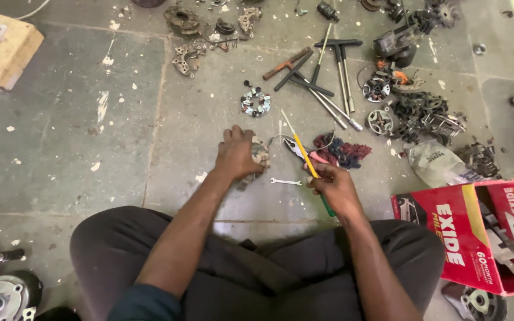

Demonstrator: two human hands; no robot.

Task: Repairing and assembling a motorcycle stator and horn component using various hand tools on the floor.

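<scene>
I sit on a stone floor. My left hand (pixel 237 153) rests on and grips a round grey metal part (pixel 261 153) on the floor, mostly hidden under my fingers. My right hand (pixel 334 187) holds a slim screwdriver with a yellow shaft (pixel 300 145), its tip pointing up and to the left, its green handle end below my palm. Pliers (pixel 295 148) lie just under the shaft. A small spanner (pixel 285 182) lies between my two hands. A round plate with studs (pixel 255 102) sits farther out.
T-handle wrenches and a hammer (pixel 322 77) lie ahead. A dark red rag (pixel 343 151) is beside my right hand. Heaps of greasy machine parts (pixel 423 113) fill the right. A red cardboard box (pixel 477 238) stands at my right knee, a wooden block (pixel 1 47) far left.
</scene>
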